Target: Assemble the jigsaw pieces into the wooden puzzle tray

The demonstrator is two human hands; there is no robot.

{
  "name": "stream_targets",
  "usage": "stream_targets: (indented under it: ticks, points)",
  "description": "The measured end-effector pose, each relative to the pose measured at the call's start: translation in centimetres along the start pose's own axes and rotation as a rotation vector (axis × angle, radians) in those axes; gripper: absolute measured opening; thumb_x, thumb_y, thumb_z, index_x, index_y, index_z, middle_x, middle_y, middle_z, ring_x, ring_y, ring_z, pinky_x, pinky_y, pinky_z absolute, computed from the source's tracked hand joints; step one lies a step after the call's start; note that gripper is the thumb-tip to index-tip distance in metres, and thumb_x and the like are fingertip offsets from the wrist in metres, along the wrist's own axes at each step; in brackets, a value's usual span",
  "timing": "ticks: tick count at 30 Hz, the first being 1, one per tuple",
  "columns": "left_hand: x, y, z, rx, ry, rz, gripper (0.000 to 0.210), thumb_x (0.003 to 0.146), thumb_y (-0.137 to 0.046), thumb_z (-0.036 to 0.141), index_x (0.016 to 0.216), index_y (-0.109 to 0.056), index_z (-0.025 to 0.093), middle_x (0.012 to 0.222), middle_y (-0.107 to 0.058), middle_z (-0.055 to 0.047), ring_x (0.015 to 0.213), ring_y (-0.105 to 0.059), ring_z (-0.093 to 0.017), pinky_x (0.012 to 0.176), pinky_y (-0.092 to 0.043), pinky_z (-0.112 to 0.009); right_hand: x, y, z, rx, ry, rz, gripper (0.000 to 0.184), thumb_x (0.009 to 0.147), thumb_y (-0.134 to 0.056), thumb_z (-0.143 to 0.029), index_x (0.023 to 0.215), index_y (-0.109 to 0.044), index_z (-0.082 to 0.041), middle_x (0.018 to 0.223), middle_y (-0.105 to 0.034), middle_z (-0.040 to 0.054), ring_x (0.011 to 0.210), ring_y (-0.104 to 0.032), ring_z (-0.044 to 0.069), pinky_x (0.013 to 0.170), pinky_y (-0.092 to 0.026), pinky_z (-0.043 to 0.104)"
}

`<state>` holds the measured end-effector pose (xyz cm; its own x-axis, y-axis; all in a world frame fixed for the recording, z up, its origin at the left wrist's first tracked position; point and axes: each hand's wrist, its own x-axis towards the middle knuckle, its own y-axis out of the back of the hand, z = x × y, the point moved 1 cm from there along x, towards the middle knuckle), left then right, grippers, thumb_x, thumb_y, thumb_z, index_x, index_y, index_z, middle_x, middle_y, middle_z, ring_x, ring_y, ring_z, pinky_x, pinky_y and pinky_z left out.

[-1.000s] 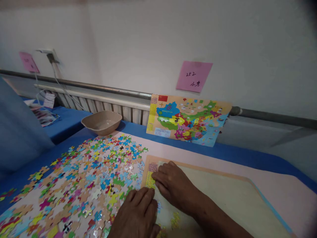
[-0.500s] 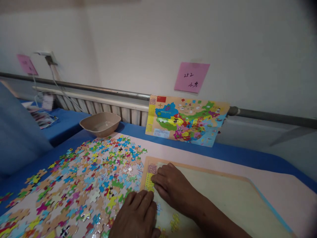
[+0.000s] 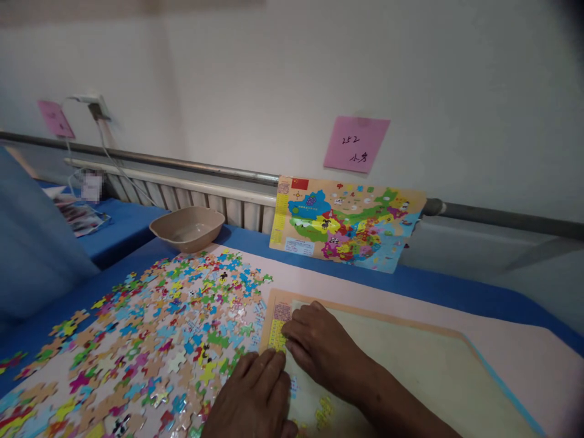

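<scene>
My left hand [image 3: 253,395] lies palm down with its fingers stretched over the left edge of the puzzle board [image 3: 410,359]. Just above it on the board, my right hand [image 3: 319,344] is curled, its fingertips pressed against the strip of yellow joined puzzle pieces [image 3: 276,334]. Whatever those fingertips may pinch is hidden. A small cluster of yellow pieces [image 3: 323,413] sits on the bare board below my right wrist. Many loose puzzle pieces [image 3: 177,340] in mixed colours spread to the left of the board.
Behind the board, a printed map picture [image 3: 347,222] leans against the rail [image 3: 219,171]. A beige plastic basin [image 3: 188,228] stands beyond the loose pieces. Blue cloth [image 3: 36,237] hangs at the left edge. A pink note [image 3: 356,145] is stuck to the wall.
Both hands stay in nearly the same place on the board. The whole view has shifted very slightly; no piece has visibly moved.
</scene>
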<state>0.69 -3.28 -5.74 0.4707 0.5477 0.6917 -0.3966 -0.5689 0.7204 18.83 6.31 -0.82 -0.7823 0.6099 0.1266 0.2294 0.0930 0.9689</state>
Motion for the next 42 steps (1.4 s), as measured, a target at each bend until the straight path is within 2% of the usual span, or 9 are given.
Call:
stream_targets:
  ticks: [5, 10, 14, 19, 23, 32, 37, 42]
  points:
    - [-0.4, -0.4, -0.1, 0.015, -0.005, -0.035, 0.045, 0.095, -0.067, 0.062, 0.109, -0.069, 0.019, 0.118, -0.079, -0.005, 0.109, -0.070, -0.023, 0.093, -0.050, -0.038, 0.0, -0.2, 0.0, 0.015, -0.012, -0.006, 0.009, 0.097, -0.058, -0.017, 0.090, -0.061, -0.021, 0.091, -0.067, 0.0015, 0.089, -0.054, 0.020, 0.081, -0.028, 0.037]
    - [-0.6, -0.7, -0.3, 0.026, -0.018, -0.013, 0.046, 0.095, -0.066, 0.063, 0.107, -0.068, 0.019, 0.116, -0.080, -0.004, 0.107, -0.071, -0.023, 0.091, -0.050, -0.038, -0.1, -0.4, 0.2, 0.057, -0.043, 0.008, 0.005, 0.094, -0.061, -0.017, 0.093, -0.063, -0.021, 0.092, -0.068, 0.0016, 0.089, -0.055, 0.020, 0.084, -0.030, 0.036]
    - [-0.4, -0.7, -0.4, 0.009, -0.031, -0.028, 0.045, 0.095, -0.067, 0.062, 0.108, -0.068, 0.019, 0.118, -0.079, -0.004, 0.108, -0.069, -0.023, 0.091, -0.050, -0.037, -0.3, -0.4, 0.2, 0.092, -0.051, 0.024, 0.008, 0.092, -0.060, -0.015, 0.095, -0.064, -0.022, 0.093, -0.068, 0.0007, 0.089, -0.055, 0.019, 0.084, -0.031, 0.036]
    - [-0.1, -0.4, -0.2, 0.021, -0.010, 0.011, 0.043, 0.098, -0.063, 0.062, 0.105, -0.069, 0.020, 0.114, -0.080, -0.002, 0.105, -0.070, -0.021, 0.089, -0.049, -0.037, -0.2, -0.2, 0.2, 0.094, -0.019, 0.001, 0.010, 0.093, -0.058, -0.014, 0.095, -0.064, -0.023, 0.092, -0.068, -0.0001, 0.089, -0.055, 0.019, 0.081, -0.031, 0.036]
    - [-0.3, -0.4, -0.2, 0.037, -0.031, -0.048, 0.046, 0.097, -0.064, 0.064, 0.110, -0.070, 0.020, 0.118, -0.080, -0.003, 0.107, -0.071, -0.023, 0.090, -0.050, -0.038, 0.0, -0.3, 0.2, 0.086, -0.023, -0.013, 0.010, 0.093, -0.058, -0.014, 0.091, -0.064, -0.022, 0.090, -0.069, -0.0002, 0.089, -0.056, 0.019, 0.082, -0.031, 0.036]
    - [-0.3, 0.2, -0.8, 0.079, -0.117, -0.141, 0.049, 0.100, -0.060, 0.063, 0.117, -0.070, 0.018, 0.125, -0.077, -0.004, 0.114, -0.065, -0.023, 0.094, -0.045, -0.038, -0.3, -0.6, 0.3, 0.106, -0.040, 0.024, 0.010, 0.094, -0.058, -0.016, 0.097, -0.065, -0.023, 0.094, -0.069, 0.0007, 0.090, -0.056, 0.019, 0.085, -0.032, 0.036]
    - [-1.0, -0.7, -0.6, 0.035, -0.044, -0.071, 0.043, 0.096, -0.068, 0.062, 0.109, -0.071, 0.021, 0.119, -0.076, -0.004, 0.112, -0.062, -0.023, 0.097, -0.043, -0.037, -0.4, -0.5, 0.7, 0.115, -0.072, 0.086, 0.014, 0.099, -0.052, -0.017, 0.093, -0.063, -0.022, 0.089, -0.066, 0.0005, 0.084, -0.054, 0.018, 0.084, -0.032, 0.036]
    - [-0.7, -0.7, -0.5, -0.010, -0.029, 0.010, 0.035, 0.101, -0.062, 0.054, 0.103, -0.070, 0.020, 0.110, -0.077, -0.004, 0.103, -0.064, -0.021, 0.096, -0.044, -0.037, -0.7, -0.6, 0.7, 0.118, -0.072, 0.113, 0.017, 0.100, -0.051, -0.015, 0.089, -0.061, -0.021, 0.087, -0.065, 0.0011, 0.083, -0.054, 0.018, 0.082, -0.033, 0.035]
